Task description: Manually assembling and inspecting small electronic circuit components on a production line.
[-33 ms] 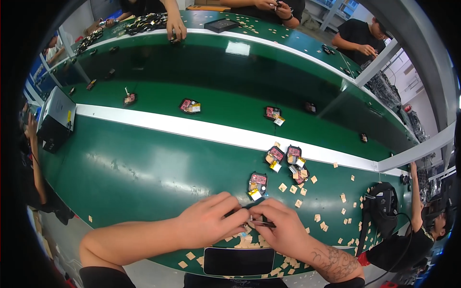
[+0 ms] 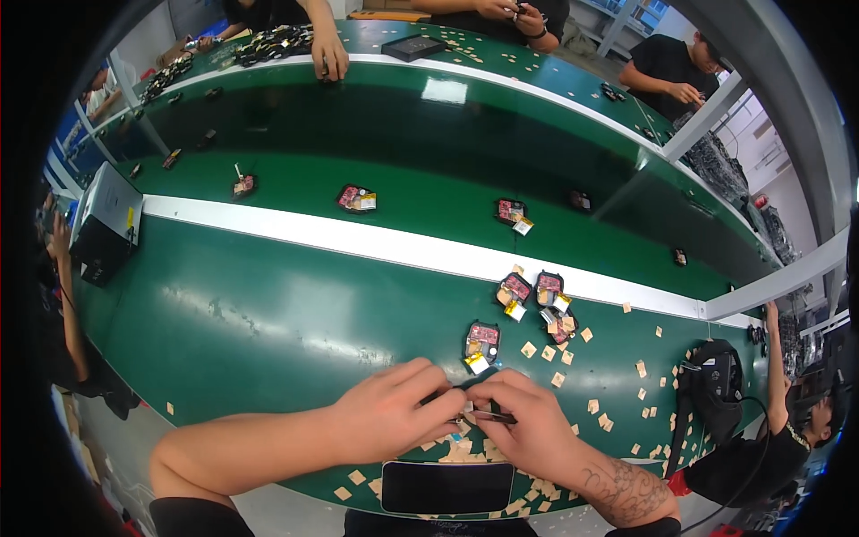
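My left hand [image 2: 394, 403] is closed, its fingertips pinching a small black-cased device [image 2: 464, 387] mostly hidden by the fingers. Against it, my right hand [image 2: 517, 413] grips tweezers [image 2: 492, 416], a thin dark metal tool with its tips at the left fingertips. Just beyond the hands lies a black casing with a red circuit board [image 2: 483, 338] and a silver-and-yellow battery [image 2: 479, 363]. Several similar opened devices [image 2: 549, 288] cluster farther up to the right. Small tan square pieces [image 2: 461, 450] are heaped beneath my hands.
A phone [image 2: 446, 489] lies dark at the near edge. A black bag [image 2: 716, 376] sits at right and a black-grey box [image 2: 107, 224] at far left. Past a white rail [image 2: 331, 238], a green belt [image 2: 295, 179] carries more devices. Co-workers sit opposite and at both sides.
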The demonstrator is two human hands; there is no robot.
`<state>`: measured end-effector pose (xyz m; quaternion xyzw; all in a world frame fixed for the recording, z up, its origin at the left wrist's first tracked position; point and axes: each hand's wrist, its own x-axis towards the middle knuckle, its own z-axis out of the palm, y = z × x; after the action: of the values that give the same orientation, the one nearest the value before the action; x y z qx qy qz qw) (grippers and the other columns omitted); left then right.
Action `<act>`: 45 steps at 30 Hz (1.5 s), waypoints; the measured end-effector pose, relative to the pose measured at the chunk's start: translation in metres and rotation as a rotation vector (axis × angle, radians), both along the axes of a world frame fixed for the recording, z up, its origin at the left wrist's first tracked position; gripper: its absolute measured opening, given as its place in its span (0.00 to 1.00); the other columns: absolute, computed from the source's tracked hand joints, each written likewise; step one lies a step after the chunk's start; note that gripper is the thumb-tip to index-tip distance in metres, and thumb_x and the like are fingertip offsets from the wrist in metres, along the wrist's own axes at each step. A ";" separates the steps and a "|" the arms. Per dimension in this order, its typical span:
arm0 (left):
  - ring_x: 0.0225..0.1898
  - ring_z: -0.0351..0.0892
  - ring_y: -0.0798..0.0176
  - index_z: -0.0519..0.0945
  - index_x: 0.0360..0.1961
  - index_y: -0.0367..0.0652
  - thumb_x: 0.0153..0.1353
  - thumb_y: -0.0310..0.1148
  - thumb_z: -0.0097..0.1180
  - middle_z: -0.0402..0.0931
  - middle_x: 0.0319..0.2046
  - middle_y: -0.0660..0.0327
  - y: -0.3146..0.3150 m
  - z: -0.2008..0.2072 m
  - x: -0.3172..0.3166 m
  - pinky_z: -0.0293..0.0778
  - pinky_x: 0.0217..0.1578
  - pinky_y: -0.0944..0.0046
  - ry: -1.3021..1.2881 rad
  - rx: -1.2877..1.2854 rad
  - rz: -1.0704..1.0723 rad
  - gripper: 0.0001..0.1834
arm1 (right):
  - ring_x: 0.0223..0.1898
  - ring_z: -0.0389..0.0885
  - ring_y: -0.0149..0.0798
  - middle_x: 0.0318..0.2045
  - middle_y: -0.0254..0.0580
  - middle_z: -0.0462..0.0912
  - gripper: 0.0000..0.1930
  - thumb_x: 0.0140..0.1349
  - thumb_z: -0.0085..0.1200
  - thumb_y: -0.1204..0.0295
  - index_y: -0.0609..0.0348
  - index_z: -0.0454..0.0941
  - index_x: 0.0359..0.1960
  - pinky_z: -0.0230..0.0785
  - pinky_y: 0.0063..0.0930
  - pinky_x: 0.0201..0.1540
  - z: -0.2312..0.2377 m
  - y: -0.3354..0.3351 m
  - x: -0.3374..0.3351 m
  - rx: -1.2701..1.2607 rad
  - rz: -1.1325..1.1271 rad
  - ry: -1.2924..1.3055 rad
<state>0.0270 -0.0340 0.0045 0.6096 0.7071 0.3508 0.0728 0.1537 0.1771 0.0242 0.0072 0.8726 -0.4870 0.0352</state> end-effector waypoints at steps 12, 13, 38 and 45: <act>0.41 0.78 0.46 0.78 0.47 0.41 0.60 0.36 0.73 0.73 0.40 0.54 0.007 0.005 0.000 0.79 0.41 0.51 -0.020 0.022 0.029 0.20 | 0.32 0.88 0.52 0.37 0.46 0.85 0.10 0.66 0.65 0.76 0.60 0.83 0.49 0.80 0.39 0.34 0.000 -0.003 -0.004 0.102 -0.087 0.099; 0.40 0.78 0.46 0.79 0.47 0.41 0.59 0.36 0.74 0.74 0.40 0.54 0.003 0.007 0.002 0.79 0.40 0.51 -0.005 0.031 0.037 0.20 | 0.32 0.88 0.52 0.37 0.46 0.85 0.10 0.66 0.65 0.76 0.60 0.83 0.49 0.80 0.39 0.34 0.001 -0.003 -0.005 0.104 -0.100 0.140; 0.54 0.81 0.44 0.81 0.60 0.45 0.62 0.31 0.68 0.81 0.48 0.51 0.210 0.027 -0.151 0.79 0.53 0.48 0.410 -0.309 0.573 0.24 | 0.39 0.86 0.50 0.44 0.46 0.81 0.10 0.76 0.54 0.74 0.58 0.79 0.55 0.79 0.39 0.41 -0.010 0.093 0.029 -0.029 -0.312 0.279; 0.59 0.76 0.42 0.68 0.74 0.48 0.58 0.29 0.74 0.82 0.52 0.50 0.223 0.010 -0.139 0.68 0.65 0.42 0.278 -0.223 0.156 0.43 | 0.37 0.85 0.54 0.45 0.45 0.81 0.08 0.74 0.55 0.76 0.57 0.79 0.52 0.78 0.44 0.39 -0.019 0.096 0.021 0.033 -0.249 0.378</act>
<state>-0.1120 0.1891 0.0149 0.5836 0.7900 0.1875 0.0142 0.1750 0.2731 0.0055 0.0240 0.8639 -0.4661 -0.1894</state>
